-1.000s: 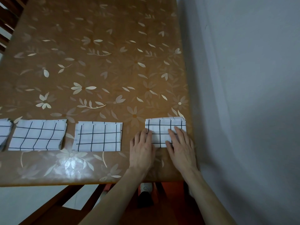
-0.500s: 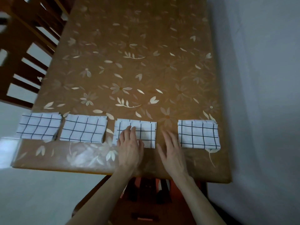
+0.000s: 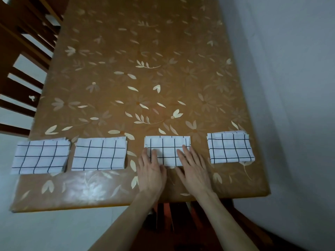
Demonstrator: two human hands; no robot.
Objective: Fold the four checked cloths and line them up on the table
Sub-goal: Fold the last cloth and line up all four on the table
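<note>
The third folded checked cloth [image 3: 167,150] lies near the front edge of the counter [image 3: 145,78], long axis running left to right along that edge. Both hands lie flat on it with straight fingers, grasping nothing: the left hand [image 3: 151,172] presses its front-left part, the right hand [image 3: 193,170] its front-right part, palms trailing back toward the front edge. The cloth sits directly ahead of both hands, equally near to each. It forms a row of 4 with the far-left cloth [image 3: 40,156] at the front-left corner, the second cloth [image 3: 98,153] just beside that, and the right cloth [image 3: 230,147] by the right edge. The gap to the right cloth looks wider than the others, so any evening-out would likely mean a sideways slide. A wooden chair [image 3: 20,51] stands off the left edge.
</note>
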